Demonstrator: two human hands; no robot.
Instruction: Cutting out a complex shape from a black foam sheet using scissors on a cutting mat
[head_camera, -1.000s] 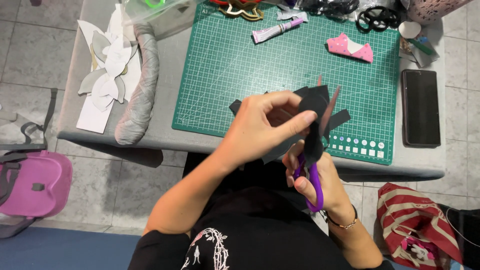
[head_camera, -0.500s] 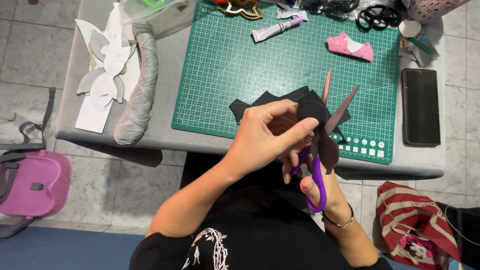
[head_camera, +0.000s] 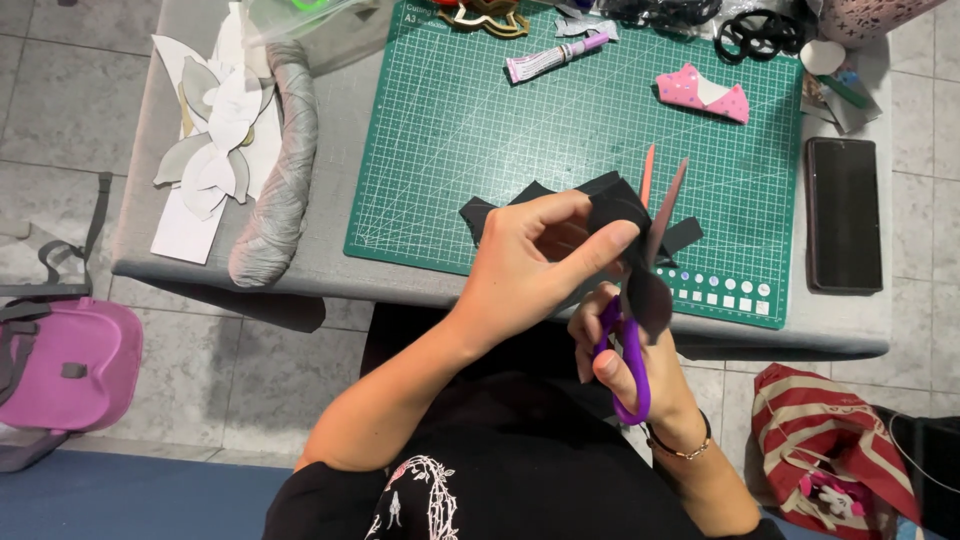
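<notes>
So the person's left hand is pinching a piece of black sheet material, thumb and fingers closed on it, holding it up just over the near edge of the green cutting mat. The right hand sits right below and a bit behind the left one, fingers curled through the handles of the purple scissors, so it's gripping those tight. The scissor blades are spread open in a V, pointing away from the person, and the black piece sits between them, touching the blades near the pivot. A rounded flap of the same black stuff hangs down over the scissor handles. More black offcuts poke out on the mat on either side of the hands. At the far side of the mat there's a tube of glue, and to the right of that a pink dotted bit. Just off the mat's right edge lies a dark phone, flat on the grey table. Left of the mat there's a grey wrapped curved band and, further left, a stack of white and grey petal cutouts. Black scissors sit near the mat's far right corner.
</notes>
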